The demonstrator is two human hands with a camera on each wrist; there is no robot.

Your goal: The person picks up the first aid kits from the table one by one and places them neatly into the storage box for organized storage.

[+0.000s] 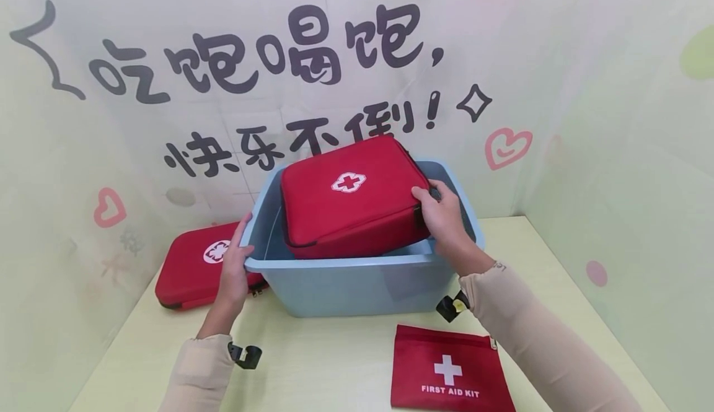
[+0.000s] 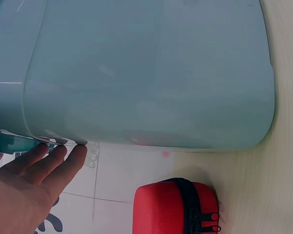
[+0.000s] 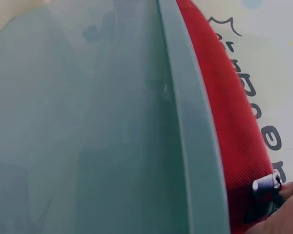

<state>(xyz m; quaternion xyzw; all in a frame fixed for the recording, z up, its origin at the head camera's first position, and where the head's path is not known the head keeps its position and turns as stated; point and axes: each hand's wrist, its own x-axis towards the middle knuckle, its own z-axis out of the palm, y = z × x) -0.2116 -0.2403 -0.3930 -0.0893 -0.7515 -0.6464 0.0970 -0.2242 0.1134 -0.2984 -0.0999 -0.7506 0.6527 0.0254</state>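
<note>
A large red first aid bag (image 1: 351, 201) with a white-bordered cross emblem lies tilted in the mouth of a light blue plastic bin (image 1: 357, 288). My right hand (image 1: 444, 219) grips the bag by its right side, thumb on top; the fingers beneath are mostly hidden. In the right wrist view, a zipper pull (image 3: 266, 187) shows beside that hand's fingers. At the bin's left side, my left hand (image 1: 231, 276) touches the rim with fairly straight fingers. The left wrist view has its fingertips (image 2: 78, 151) against the bin's outer wall.
A second red case (image 1: 192, 263) with a round white emblem lies left of the bin, partly behind my left hand. A flat red pouch (image 1: 452, 368) marked FIRST AID KIT lies in front, on the pale wooden table (image 1: 323, 362). Walls printed with lettering stand behind and beside it.
</note>
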